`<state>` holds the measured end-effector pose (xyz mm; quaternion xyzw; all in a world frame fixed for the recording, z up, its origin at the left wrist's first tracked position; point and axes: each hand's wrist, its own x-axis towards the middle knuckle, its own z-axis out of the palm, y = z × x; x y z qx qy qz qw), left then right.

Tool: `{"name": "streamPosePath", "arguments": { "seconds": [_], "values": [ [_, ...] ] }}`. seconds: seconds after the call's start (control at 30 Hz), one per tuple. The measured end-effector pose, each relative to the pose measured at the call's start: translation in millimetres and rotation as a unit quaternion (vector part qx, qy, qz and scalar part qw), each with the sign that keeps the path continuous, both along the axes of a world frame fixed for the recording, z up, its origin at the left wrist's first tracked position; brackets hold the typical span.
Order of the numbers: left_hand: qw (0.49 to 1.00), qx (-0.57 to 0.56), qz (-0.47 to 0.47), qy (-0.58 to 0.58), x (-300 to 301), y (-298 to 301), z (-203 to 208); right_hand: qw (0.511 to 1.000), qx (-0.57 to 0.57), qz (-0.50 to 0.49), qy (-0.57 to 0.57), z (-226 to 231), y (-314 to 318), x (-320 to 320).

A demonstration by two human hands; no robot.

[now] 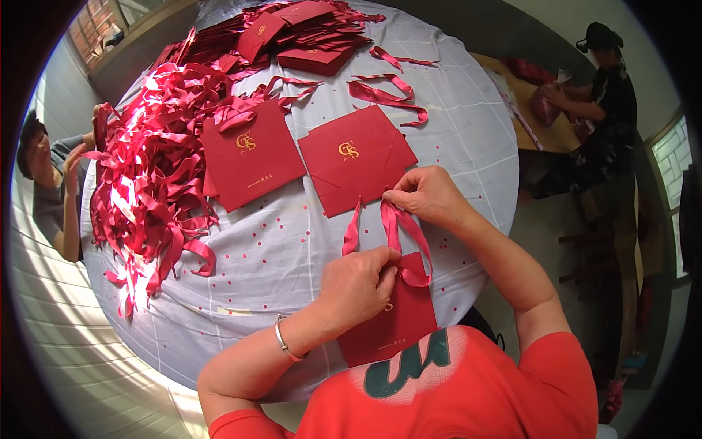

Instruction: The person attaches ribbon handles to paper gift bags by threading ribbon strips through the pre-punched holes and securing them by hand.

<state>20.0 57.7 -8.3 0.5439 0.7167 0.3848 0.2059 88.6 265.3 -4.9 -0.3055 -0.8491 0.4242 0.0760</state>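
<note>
On the table, a ribbon heap lies left, a bag stack far. Right of the heap lie a left bag and, beside it, a right bag, loose ribbons beyond. A near bag lies at the near edge, under the left hand; the right hand is at the right bag, a ribbon between the hands.

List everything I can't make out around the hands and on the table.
- Head view: the part of the pink ribbon pinched in the right hand, covered by that hand.
- Head view: part of the near red bag, behind the left hand.
- Head view: the bottom of the ribbon heap, under ribbons on top.
- Head view: what the red dots are; too small.
</note>
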Motion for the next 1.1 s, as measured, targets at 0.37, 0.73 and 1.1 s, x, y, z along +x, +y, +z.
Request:
{"name": "streamPosePath", "arguments": {
  "seconds": [0.37, 0.73, 1.1],
  "values": [
    [1.0, 0.014, -0.002, 0.005, 1, 0, -1, 0.997, -0.007, -0.016, 0.074, -12, -3, -1],
    [1.0, 0.008, 0.003, 0.002, 2, -1, -3, 0.998, 0.03, -0.001, 0.062, 5, -9, 12],
    [0.998, -0.029, -0.011, -0.056, -7, 6, 0, 0.971, -0.164, -0.039, 0.17, 38, -18, 55]
  ]
}}
